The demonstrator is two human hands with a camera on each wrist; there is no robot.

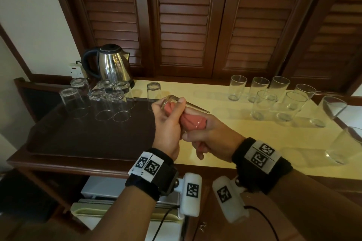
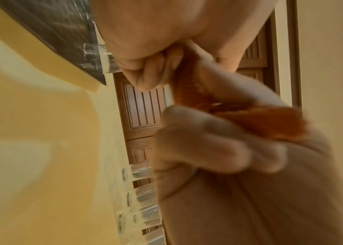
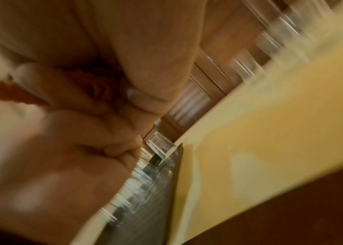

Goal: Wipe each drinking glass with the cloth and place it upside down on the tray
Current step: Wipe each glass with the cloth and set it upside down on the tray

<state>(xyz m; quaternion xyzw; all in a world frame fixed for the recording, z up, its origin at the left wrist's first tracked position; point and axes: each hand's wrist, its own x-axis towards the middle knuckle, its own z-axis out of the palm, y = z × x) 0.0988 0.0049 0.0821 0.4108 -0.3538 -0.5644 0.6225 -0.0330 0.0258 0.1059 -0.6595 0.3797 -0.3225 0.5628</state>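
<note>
- Up close, both hands meet above the counter's near edge: the left hand [image 1: 166,123] is wrapped round a drinking glass [image 1: 182,104] lying on its side, and the right hand [image 1: 211,135] is clenched on the pink cloth [image 1: 193,121] stuffed into the glass's mouth.
- This looks like mid-wipe on the inside, so this glass is not yet ready for the tray.
- Just behind the left hand, the dark tray [image 1: 88,139] carries six upturned glasses [image 1: 101,101] bunched at its far left; a seventh inverted glass [image 1: 153,91] stands at the tray's far right corner, though whether on it or just beside it is unclear.
- Out to the right, eight upright glasses [image 1: 274,100] wait on the yellow counter [image 1: 235,129], so by my count roughly half the job remains.
- Farthest back: a steel kettle [image 1: 111,64] against louvred doors.
- Both wrist views are badly blurred; the fingers inside the glass are hidden, and the rightmost glass is cut off by the frame.
</note>
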